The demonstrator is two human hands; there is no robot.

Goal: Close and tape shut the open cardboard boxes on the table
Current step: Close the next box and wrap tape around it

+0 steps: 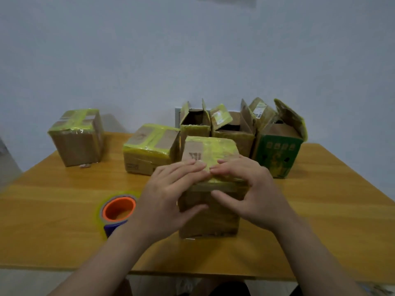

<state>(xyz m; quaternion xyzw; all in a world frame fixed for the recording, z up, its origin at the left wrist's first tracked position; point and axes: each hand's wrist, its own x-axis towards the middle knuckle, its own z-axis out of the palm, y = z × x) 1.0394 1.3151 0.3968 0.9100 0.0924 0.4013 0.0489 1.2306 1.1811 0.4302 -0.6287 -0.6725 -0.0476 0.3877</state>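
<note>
Both hands' fingers (198, 167), spread flat, are pressing tape (215, 152) on the box (211, 210); best rubbing outward, smoothing wrinkles over its edge.

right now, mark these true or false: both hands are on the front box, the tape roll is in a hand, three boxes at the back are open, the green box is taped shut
1. Both hands, left and right, rest on the front box. True.
2. The tape roll is in a hand. False: it lies on the table.
3. Three boxes at the back stand open. True.
4. The green box is taped shut. False: its flaps stand up.
</note>
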